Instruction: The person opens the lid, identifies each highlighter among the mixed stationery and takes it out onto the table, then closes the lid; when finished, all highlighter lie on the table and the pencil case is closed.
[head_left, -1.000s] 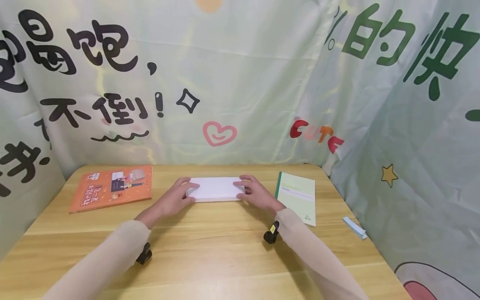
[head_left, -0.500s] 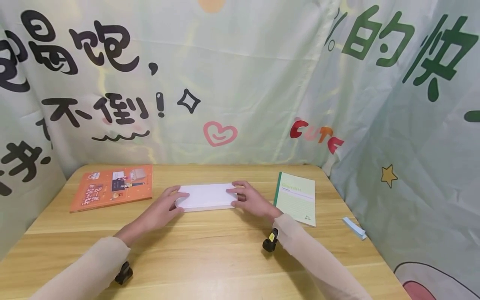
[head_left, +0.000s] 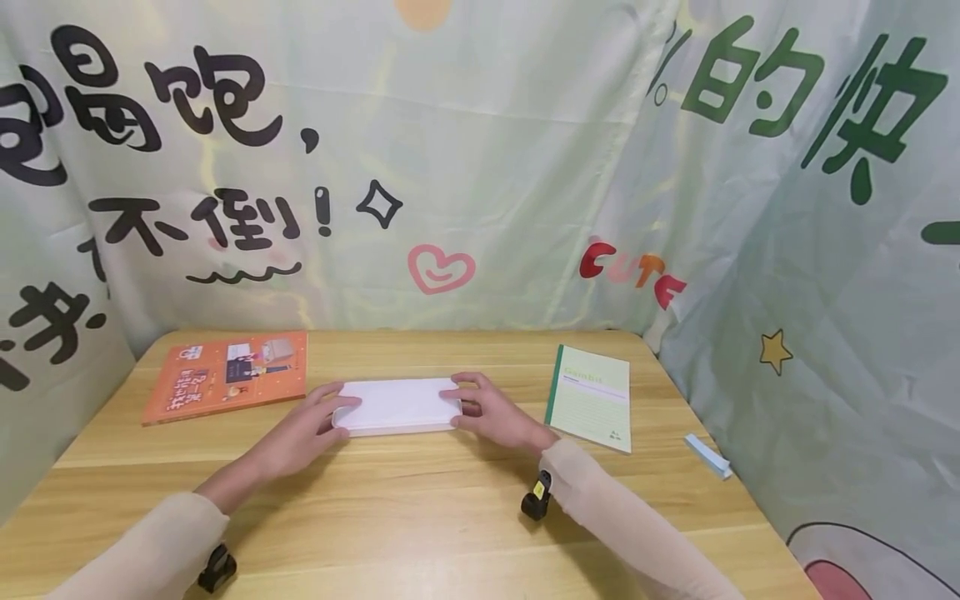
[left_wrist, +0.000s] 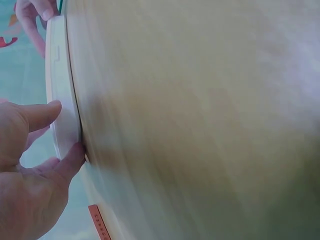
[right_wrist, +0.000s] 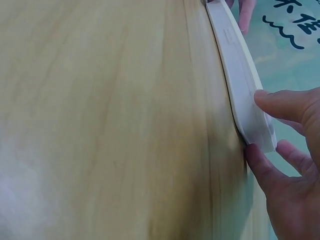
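A flat white box (head_left: 398, 403) with rounded corners lies lengthwise across the middle of the wooden table. My left hand (head_left: 294, 435) grips its left end, and my right hand (head_left: 497, 415) holds the opposite end. Seen from the left wrist, the box's pale side (left_wrist: 64, 85) shows a thumb and fingers pressed against its near end. In the right wrist view, fingers sit at the lower edge and upper rim of the box (right_wrist: 241, 80), close to the tabletop. What the box contains is hidden.
An orange illustrated book (head_left: 228, 375) lies at the back left. At the right are a pale green notebook (head_left: 590, 400) with a dark green spine and a small light-blue strip (head_left: 707, 456). A printed curtain (head_left: 480, 167) hangs behind the table (head_left: 435, 517).
Both hands have slid the white box to the left and nearer to me. The book, notebook and blue strip have stayed in place.
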